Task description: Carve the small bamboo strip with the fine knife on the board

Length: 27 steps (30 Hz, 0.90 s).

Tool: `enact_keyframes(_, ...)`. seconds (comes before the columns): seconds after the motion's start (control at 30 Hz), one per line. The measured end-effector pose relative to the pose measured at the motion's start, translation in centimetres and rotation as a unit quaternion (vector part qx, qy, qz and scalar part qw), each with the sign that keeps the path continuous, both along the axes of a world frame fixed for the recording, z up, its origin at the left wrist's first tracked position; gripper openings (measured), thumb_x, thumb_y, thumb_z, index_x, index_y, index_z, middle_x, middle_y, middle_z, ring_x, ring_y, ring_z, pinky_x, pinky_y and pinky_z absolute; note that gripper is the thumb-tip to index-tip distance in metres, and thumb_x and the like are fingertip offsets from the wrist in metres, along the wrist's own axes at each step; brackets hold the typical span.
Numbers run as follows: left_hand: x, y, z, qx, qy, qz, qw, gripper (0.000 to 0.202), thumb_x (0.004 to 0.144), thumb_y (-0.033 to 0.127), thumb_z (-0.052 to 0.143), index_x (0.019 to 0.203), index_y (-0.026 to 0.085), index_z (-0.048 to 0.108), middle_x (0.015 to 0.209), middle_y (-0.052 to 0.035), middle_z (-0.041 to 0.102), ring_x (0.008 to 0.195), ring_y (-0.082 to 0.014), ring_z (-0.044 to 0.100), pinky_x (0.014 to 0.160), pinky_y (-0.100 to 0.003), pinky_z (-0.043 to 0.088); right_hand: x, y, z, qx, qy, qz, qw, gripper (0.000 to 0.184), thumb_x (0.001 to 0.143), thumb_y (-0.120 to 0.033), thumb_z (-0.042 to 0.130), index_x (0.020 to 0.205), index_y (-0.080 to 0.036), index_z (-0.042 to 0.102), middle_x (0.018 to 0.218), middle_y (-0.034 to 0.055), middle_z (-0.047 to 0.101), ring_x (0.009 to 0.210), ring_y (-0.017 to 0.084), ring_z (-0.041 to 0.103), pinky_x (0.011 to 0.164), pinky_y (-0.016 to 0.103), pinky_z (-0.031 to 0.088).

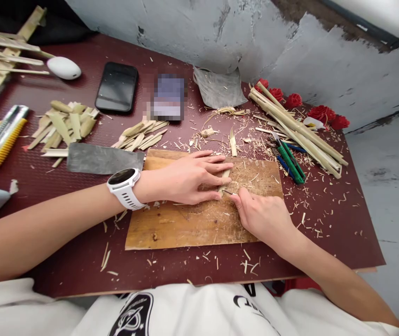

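My left hand (199,179), with a white watch on its wrist, lies flat on the wooden board (171,228), fingers spread. Its fingertips press on a small pale bamboo strip (225,174), partly hidden under them. Closed around a slim carving tool, my right hand (264,217) rests at the board's right half. Only the tool's thin dark metal tip (228,192) shows; it touches or nearly touches the near end of the strip, close to my left thumb. The tool's handle is hidden in my fist.
Bamboo pieces (66,123) and a grey sheet (104,158) lie left, near a yellow utility knife (1,140). A black phone (117,87) sits behind. At right are a green cutter (291,163), bamboo sticks (297,128) and red flowers (320,113). Shavings litter the table (346,210).
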State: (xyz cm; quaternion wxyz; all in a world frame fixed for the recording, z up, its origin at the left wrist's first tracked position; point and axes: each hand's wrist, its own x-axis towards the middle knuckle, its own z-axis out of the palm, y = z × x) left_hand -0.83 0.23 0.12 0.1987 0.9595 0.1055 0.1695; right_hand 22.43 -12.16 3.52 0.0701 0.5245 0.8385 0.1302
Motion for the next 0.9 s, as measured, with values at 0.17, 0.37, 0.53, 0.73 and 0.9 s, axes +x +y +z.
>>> enact_keyframes(0.17,0.0,-0.1,0.1,-0.003,0.003,0.000,1.000,0.046,0.109,0.050,0.052,0.145,0.024,0.067,0.162,-0.0131,0.054,0.157,-0.0355,0.044,0.129,-0.062,0.033,-0.1,0.0,0.0,-0.004,-0.010,-0.007,1.000,0.043,0.114,-0.037,0.035,0.081,-0.020,0.055,0.055,-0.0001,0.065,0.042,0.016,0.063,0.048,0.029,0.013)
enact_keyframes(0.37,0.0,-0.1,0.1,-0.006,0.000,0.000,1.000,0.046,0.109,0.049,0.054,0.145,0.024,0.067,0.161,-0.0135,0.054,0.156,-0.0356,0.044,0.128,-0.062,0.034,-0.5,-0.1,0.7,-0.012,-0.033,-0.012,0.999,0.041,0.114,-0.036,0.036,0.081,-0.021,0.054,0.054,0.0002,0.065,0.042,0.018,0.064,0.048,0.029,0.013)
enact_keyframes(0.53,0.0,-0.1,0.0,-0.011,0.001,-0.002,1.000,0.045,0.108,0.047,0.056,0.147,0.025,0.065,0.163,-0.0126,0.052,0.158,-0.0344,0.042,0.130,-0.061,0.031,-1.0,-0.2,1.5,-0.012,-0.067,0.000,0.998,0.037,0.114,-0.036,0.039,0.082,-0.022,0.052,0.052,-0.0005,0.061,0.041,0.019,0.063,0.048,0.029,0.014)
enact_keyframes(0.73,-0.1,-0.1,-0.1,-0.012,0.001,-0.001,1.000,0.045,0.108,0.046,0.055,0.146,0.025,0.065,0.164,-0.0123,0.051,0.159,-0.0339,0.041,0.130,-0.061,0.031,-1.5,-0.5,2.0,-0.019,-0.093,0.013,0.995,0.036,0.114,-0.034,0.039,0.081,-0.023,0.047,0.050,-0.0011,0.057,0.040,0.019,0.060,0.047,0.028,0.015)
enact_keyframes(0.9,0.0,-0.1,0.0,-0.010,0.009,0.000,1.000,0.045,0.109,0.047,0.055,0.147,0.025,0.065,0.165,-0.0113,0.051,0.159,-0.0340,0.040,0.131,-0.059,0.029,-1.7,-0.8,1.8,-0.027,-0.099,-0.005,0.995,0.036,0.114,-0.035,0.037,0.082,-0.024,0.046,0.050,-0.0010,0.057,0.041,0.019,0.062,0.047,0.029,0.016)
